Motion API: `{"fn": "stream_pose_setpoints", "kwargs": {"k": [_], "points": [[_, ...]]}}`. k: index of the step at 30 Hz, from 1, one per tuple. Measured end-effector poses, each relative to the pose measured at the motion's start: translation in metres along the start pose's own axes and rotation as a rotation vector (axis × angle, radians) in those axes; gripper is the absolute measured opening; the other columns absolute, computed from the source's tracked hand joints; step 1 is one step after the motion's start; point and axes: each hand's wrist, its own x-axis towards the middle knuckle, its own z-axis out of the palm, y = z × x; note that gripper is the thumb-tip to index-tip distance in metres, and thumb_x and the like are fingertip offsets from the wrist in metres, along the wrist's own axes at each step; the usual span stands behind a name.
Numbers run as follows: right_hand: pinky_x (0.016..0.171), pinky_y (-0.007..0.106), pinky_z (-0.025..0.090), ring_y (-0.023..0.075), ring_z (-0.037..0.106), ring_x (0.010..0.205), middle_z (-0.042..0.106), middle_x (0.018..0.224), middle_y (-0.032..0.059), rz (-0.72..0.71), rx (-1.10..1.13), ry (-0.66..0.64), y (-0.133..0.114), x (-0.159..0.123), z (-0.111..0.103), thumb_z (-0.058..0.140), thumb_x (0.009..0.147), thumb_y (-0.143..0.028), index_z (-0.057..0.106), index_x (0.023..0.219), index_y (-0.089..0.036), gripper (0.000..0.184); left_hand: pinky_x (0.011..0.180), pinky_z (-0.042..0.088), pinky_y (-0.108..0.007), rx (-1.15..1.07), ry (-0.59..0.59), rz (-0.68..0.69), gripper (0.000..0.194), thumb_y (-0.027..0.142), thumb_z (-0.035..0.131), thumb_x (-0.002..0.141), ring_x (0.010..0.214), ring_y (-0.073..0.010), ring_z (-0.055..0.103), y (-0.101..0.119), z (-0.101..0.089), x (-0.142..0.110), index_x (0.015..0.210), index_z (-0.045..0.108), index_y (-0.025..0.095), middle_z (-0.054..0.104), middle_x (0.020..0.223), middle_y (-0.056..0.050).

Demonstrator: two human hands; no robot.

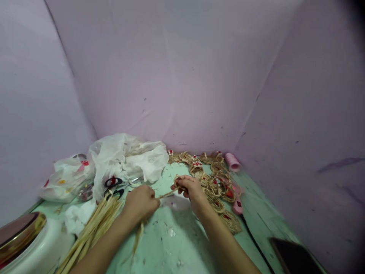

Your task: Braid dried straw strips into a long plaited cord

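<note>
A twisted straw-coloured cord (167, 194) runs taut between my two hands, a little above the green tabletop. My left hand (142, 201) is closed round one end, and loose strands of the fibre hang below it. On the other side my right hand (189, 189) pinches the cord, which makes a small loop at the fingertips. Close by on the right lie several braided straw pieces (216, 201) with red and white beads. Black-handled scissors (113, 182) rest left of my left hand, near a bundle of flat dry straw strips (94, 224).
White plastic bags (128, 156) are heaped at the back left. A white container (42, 243) stands front left. To the right are a pink spool (232, 162), a pink corded device (237, 206) and a dark flat object (295, 257). Pale walls enclose the green table (159, 251).
</note>
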Motion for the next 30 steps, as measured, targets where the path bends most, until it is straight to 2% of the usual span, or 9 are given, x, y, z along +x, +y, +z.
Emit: {"fn": "stream_pose_setpoints", "kwargs": {"k": [3, 6, 9, 12, 14, 16, 20, 24, 30], "points": [[0.035, 0.018, 0.015, 0.004, 0.036, 0.036, 0.06, 0.051, 0.0007, 0.094, -0.047, -0.155, 0.008, -0.003, 0.005, 0.053, 0.057, -0.024, 0.05, 0.056, -0.014, 0.01, 0.05, 0.027, -0.023, -0.072, 0.139, -0.138, 0.028, 0.035, 0.041, 0.067, 0.063, -0.0168, 0.055, -0.001, 0.007, 0.004, 0.065, 0.064, 0.019, 0.063, 0.067, -0.007], [0.032, 0.017, 0.015, 0.0023, 0.031, 0.032, 0.052, 0.045, -0.0034, 0.148, -0.109, -0.241, 0.018, -0.009, 0.015, 0.055, 0.057, -0.021, 0.048, 0.053, -0.014, 0.01, 0.05, 0.027, -0.022, -0.135, 0.355, -0.189, 0.026, 0.033, 0.041, 0.068, 0.06, -0.0145, 0.054, 0.003, 0.02, 0.005, 0.062, 0.062, 0.018, 0.061, 0.062, -0.005], [0.029, 0.015, 0.02, 0.0026, 0.032, 0.031, 0.044, 0.043, -0.0072, 0.094, -0.046, -0.308, 0.025, -0.014, 0.023, 0.058, 0.057, -0.021, 0.048, 0.06, -0.015, 0.012, 0.052, 0.03, -0.02, -0.379, 0.59, -0.101, 0.022, 0.027, 0.043, 0.067, 0.051, -0.0097, 0.047, 0.005, 0.035, 0.007, 0.053, 0.056, 0.017, 0.054, 0.05, 0.0], [0.026, 0.015, 0.028, 0.004, 0.04, 0.03, 0.052, 0.057, -0.0077, -0.009, 0.089, -0.248, 0.029, -0.015, 0.03, 0.066, 0.052, -0.023, 0.041, 0.073, -0.019, 0.032, 0.051, 0.032, -0.017, -0.712, 0.722, -0.008, 0.02, 0.024, 0.045, 0.067, 0.047, -0.007, 0.042, 0.005, 0.043, 0.009, 0.05, 0.051, 0.016, 0.047, 0.045, 0.004], [0.027, 0.017, 0.034, 0.006, 0.045, 0.032, 0.054, 0.062, -0.0073, -0.062, 0.132, -0.154, 0.031, -0.014, 0.034, 0.069, 0.049, -0.023, 0.035, 0.069, -0.02, 0.039, 0.05, 0.033, -0.017, -0.864, 0.765, -0.019, 0.019, 0.023, 0.045, 0.067, 0.046, -0.0067, 0.041, 0.004, 0.044, 0.011, 0.051, 0.051, 0.016, 0.045, 0.045, 0.005], [0.031, 0.019, 0.04, 0.0077, 0.048, 0.034, 0.051, 0.053, -0.0072, -0.075, 0.119, -0.106, 0.032, -0.013, 0.038, 0.07, 0.051, -0.024, 0.036, 0.064, -0.018, 0.037, 0.049, 0.033, -0.016, -0.948, 0.796, -0.046, 0.016, 0.021, 0.045, 0.066, 0.047, -0.0067, 0.04, 0.005, 0.043, 0.011, 0.052, 0.052, 0.016, 0.045, 0.046, 0.005], [0.038, 0.021, 0.044, 0.0086, 0.05, 0.037, 0.052, 0.046, -0.0026, -0.01, 0.138, -0.149, 0.034, -0.016, 0.045, 0.07, 0.053, -0.03, 0.054, 0.067, -0.012, 0.027, 0.048, 0.034, -0.017, -1.063, 0.819, -0.097, 0.015, 0.021, 0.044, 0.066, 0.048, -0.0074, 0.042, 0.01, 0.04, 0.009, 0.055, 0.054, 0.016, 0.048, 0.048, 0.005], [0.037, 0.017, 0.038, 0.0055, 0.047, 0.036, 0.052, 0.048, -0.0012, 0.078, 0.273, -0.252, 0.033, -0.021, 0.045, 0.071, 0.053, -0.034, 0.06, 0.065, -0.01, 0.029, 0.047, 0.035, -0.017, -1.112, 0.78, -0.103, 0.014, 0.022, 0.046, 0.066, 0.048, -0.0081, 0.044, 0.017, 0.036, 0.003, 0.058, 0.056, 0.016, 0.05, 0.05, 0.004], [0.031, 0.014, 0.022, 0.0016, 0.039, 0.033, 0.049, 0.045, -0.0032, 0.112, 0.261, -0.166, 0.033, -0.018, 0.039, 0.073, 0.052, -0.034, 0.062, 0.063, -0.01, 0.028, 0.048, 0.034, -0.018, -1.109, 0.748, -0.104, 0.014, 0.023, 0.046, 0.064, 0.048, -0.0081, 0.041, 0.015, 0.035, 0.001, 0.055, 0.053, 0.016, 0.047, 0.048, 0.005]]}}
